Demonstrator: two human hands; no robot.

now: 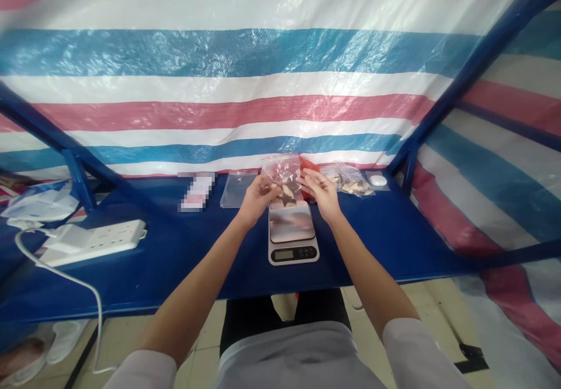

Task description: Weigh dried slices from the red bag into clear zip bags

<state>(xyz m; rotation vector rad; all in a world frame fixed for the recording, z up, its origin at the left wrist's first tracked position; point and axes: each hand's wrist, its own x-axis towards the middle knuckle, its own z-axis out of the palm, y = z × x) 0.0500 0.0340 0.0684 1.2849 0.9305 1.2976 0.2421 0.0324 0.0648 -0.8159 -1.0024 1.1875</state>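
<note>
A clear zip bag point(280, 170) with pale, dried-looking slices at its bottom is held up over the back of a kitchen scale point(292, 225). My left hand point(258, 198) is closed on the bag's left side, fingers bent around it. At the opposite side, my right hand point(322, 190) pinches the bag's edge. The scale has a shiny metal plate and a small display facing me. Behind my right hand shows part of a red bag point(310, 166). Flat clear bags point(236, 191) lie beside my left hand.
Clear bags of pale slices point(353, 181) lie to the right, near a white rounded object point(377, 180). A blurred-out paper point(198, 192) is at left. A white power strip point(99, 243) with a cable sits far left. Striped sheeting point(245, 108) and blue frame bars enclose the blue table.
</note>
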